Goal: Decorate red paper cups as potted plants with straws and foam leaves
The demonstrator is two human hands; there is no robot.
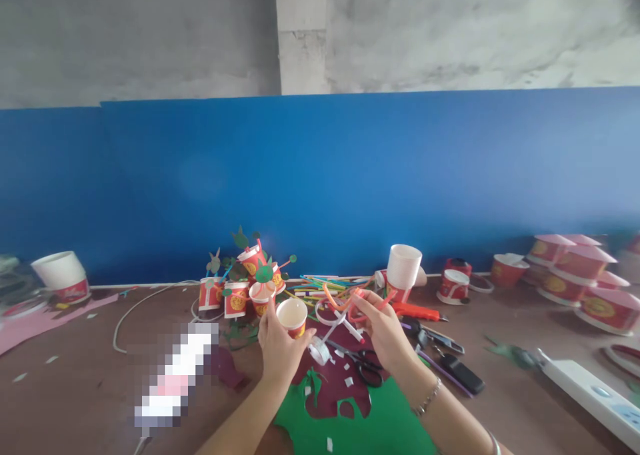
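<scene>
My left hand (281, 348) grips a small paper cup (292, 314), its open mouth tilted toward me so that the pale inside shows. In my right hand (383, 322) are bent orange-red straws (345, 300), pinched between thumb and fingers to the right of the cup. Below and between the hands lie a roll of tape (320, 351), a white stick with a red end (350, 327) and dark-handled scissors (369, 373). Just beyond my left hand stand several red paper cups (235, 299) decorated with straws and green paper leaves.
Loose coloured straws (315, 284) lie along the blue partition (320, 188). Green paper (365, 418) with scraps covers the near middle. To the right are stacked white cups (403, 265), an orange cutter (420, 311), black keys (460, 370), a power strip (595, 395) and pink-topped cups (580, 265).
</scene>
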